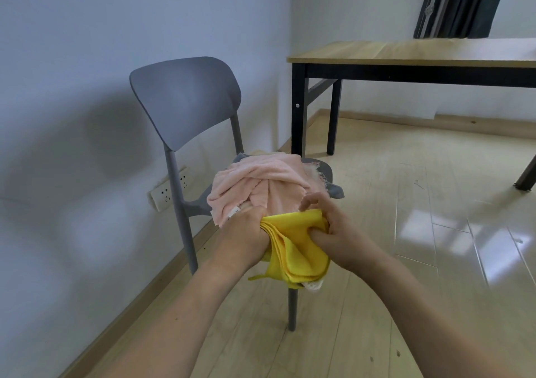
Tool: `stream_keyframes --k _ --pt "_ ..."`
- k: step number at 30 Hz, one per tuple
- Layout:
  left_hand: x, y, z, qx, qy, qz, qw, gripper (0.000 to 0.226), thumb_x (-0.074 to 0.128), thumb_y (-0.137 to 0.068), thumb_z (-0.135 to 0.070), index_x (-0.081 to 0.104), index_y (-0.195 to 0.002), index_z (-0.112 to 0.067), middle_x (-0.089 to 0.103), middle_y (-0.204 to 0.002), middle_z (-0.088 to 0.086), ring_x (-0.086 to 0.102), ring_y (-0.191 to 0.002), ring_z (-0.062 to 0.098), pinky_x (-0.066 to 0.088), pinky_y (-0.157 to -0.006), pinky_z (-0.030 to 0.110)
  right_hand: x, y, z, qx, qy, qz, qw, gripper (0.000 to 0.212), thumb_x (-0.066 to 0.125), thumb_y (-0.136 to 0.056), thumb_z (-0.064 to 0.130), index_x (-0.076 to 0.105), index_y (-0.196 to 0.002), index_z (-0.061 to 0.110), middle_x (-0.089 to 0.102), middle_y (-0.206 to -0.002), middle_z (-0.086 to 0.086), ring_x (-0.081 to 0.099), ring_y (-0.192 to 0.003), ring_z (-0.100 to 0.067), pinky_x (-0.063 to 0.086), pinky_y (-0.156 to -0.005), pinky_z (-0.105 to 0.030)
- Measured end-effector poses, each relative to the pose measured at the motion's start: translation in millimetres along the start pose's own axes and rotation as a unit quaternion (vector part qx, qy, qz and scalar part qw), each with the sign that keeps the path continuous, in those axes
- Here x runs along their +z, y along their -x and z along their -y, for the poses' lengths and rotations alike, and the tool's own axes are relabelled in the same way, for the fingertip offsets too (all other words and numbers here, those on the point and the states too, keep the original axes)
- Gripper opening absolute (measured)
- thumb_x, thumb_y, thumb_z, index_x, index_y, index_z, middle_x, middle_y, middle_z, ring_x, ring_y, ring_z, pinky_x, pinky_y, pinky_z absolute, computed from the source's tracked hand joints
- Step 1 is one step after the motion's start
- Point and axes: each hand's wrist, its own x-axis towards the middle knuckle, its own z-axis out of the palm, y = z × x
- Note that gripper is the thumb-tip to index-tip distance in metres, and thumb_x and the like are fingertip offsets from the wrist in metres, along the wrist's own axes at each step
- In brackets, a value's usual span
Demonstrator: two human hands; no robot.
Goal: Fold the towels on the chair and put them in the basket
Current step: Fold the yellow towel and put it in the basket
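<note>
A grey plastic chair (185,99) stands by the wall with a heap of towels on its seat. On top lies a crumpled pink towel (261,186), with a grey towel (336,192) showing beneath it at the right. In front of the seat I hold a yellow towel (298,250), bunched into several layers. My left hand (246,238) grips its left side, and my right hand (327,226) pinches its top right edge. A bit of white cloth (314,286) peeks out under the yellow one. No basket is in view.
A wooden table (406,54) with black legs stands at the right rear. A wall socket strip (171,190) sits low on the wall behind the chair. Dark curtains (461,3) hang above the table. Pale wooden floor (406,232) spreads to the right.
</note>
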Motion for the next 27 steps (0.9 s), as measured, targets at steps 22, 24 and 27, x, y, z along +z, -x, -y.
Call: stream_keyframes --k 22,24,27 --pt "-10 1 4 -0.057 -0.063 0.024 0.996 0.035 0.039 -0.09 -0.018 0.044 -0.055 -0.017 0.049 -0.059 0.0 0.047 -0.058 0.017 0.027 -0.047 0.028 2 7 11 0.107 0.059 0.187 0.975 0.064 0.057 -0.063 0.079 0.063 -0.102 0.028 0.06 -0.094 0.01 0.058 -0.086 -0.008 0.05 -0.077 -0.029" --pt "-10 1 3 -0.055 -0.054 0.03 0.997 0.037 0.039 -0.09 -0.018 0.042 -0.053 -0.018 0.047 -0.057 0.0 0.046 -0.057 0.017 0.026 -0.048 0.028 6 6 16 0.107 0.176 0.203 0.957 0.066 0.066 -0.065 0.072 0.055 -0.116 0.031 0.058 -0.107 0.01 0.055 -0.095 -0.009 0.05 -0.082 -0.028" --pt "-7 2 -1 -0.054 -0.037 0.045 0.997 0.038 0.039 -0.091 -0.018 0.041 -0.053 -0.018 0.044 -0.056 0.0 0.044 -0.057 0.017 0.028 -0.05 0.029 17 6 16 0.078 0.291 0.176 0.937 0.072 0.065 -0.063 0.075 0.049 -0.117 0.031 0.053 -0.108 0.01 0.051 -0.095 -0.011 0.048 -0.081 -0.031"
